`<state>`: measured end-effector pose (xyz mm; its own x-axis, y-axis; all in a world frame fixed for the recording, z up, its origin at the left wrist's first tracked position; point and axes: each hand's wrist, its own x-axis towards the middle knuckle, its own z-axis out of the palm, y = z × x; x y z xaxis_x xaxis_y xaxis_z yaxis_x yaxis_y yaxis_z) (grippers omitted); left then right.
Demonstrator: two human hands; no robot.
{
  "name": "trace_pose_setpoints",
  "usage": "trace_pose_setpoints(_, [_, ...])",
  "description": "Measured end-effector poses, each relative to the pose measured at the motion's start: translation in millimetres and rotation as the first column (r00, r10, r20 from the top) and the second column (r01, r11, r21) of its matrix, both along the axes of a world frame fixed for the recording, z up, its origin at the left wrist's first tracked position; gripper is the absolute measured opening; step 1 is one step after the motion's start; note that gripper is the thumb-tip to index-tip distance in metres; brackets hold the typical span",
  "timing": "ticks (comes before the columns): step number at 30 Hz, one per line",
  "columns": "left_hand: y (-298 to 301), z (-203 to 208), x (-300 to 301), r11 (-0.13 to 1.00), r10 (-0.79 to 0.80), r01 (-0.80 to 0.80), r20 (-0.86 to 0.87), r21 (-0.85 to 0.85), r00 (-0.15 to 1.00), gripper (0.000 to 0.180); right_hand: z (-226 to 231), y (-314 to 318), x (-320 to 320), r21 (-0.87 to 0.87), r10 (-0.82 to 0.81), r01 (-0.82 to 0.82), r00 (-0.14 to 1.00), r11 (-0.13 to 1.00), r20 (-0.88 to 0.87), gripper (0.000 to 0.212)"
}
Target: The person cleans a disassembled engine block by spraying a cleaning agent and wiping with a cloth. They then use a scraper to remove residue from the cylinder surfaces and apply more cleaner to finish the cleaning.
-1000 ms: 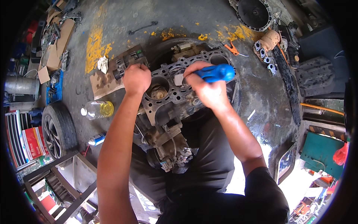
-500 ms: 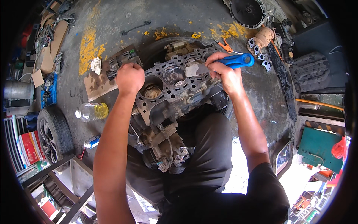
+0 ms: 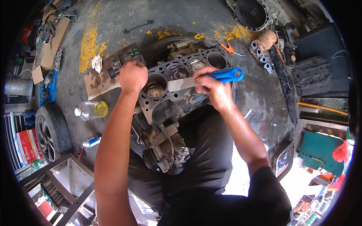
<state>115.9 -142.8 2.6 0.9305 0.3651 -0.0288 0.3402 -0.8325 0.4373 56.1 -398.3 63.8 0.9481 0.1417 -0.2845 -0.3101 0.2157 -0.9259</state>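
The blue-handled scraper (image 3: 211, 78) lies blade-flat across the top of the engine block (image 3: 177, 86) on the concrete floor (image 3: 124, 41), gripped tight by the right hand (image 3: 215, 90), while the left hand (image 3: 132, 75), fisted, presses the block's left edge near a plastic bottle (image 3: 91, 110).

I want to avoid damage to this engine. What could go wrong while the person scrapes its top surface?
1. The flat metal blade of the blue-handled scraper in the right hand might gouge the grey metal engine block.
2. Scrapings could fall into the open round cylinder bores.
3. The left hand rests at the block's edge, near the blade; a slip might cut it.
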Motion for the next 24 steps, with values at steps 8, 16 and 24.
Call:
trace_pose_setpoints(8, [-2.6, 3.0, 1.9, 1.0, -0.029, 0.029, -0.022, -0.009, 0.999, 0.033, -7.8, -45.2, -28.8, 0.188, -0.667, 0.641, 0.697, 0.744, 0.264, 0.023])
trace_pose_setpoints(16, [-3.7, 0.0, 3.5, 1.0, -0.013, 0.013, 0.026, -0.006, 1.0, 0.035, -20.4, -46.4, -82.0, -0.321, -0.341, 0.491, 0.839, 0.81, 0.424, 0.031])
trace_pose_setpoints(24, [-4.0, 7.1, 0.1, 1.0, 0.011, -0.011, -0.003, -0.011, 1.0, 0.037, -47.2, -49.1, -61.0, 0.108, -0.549, 0.539, 0.823, 0.836, 0.142, 0.022])
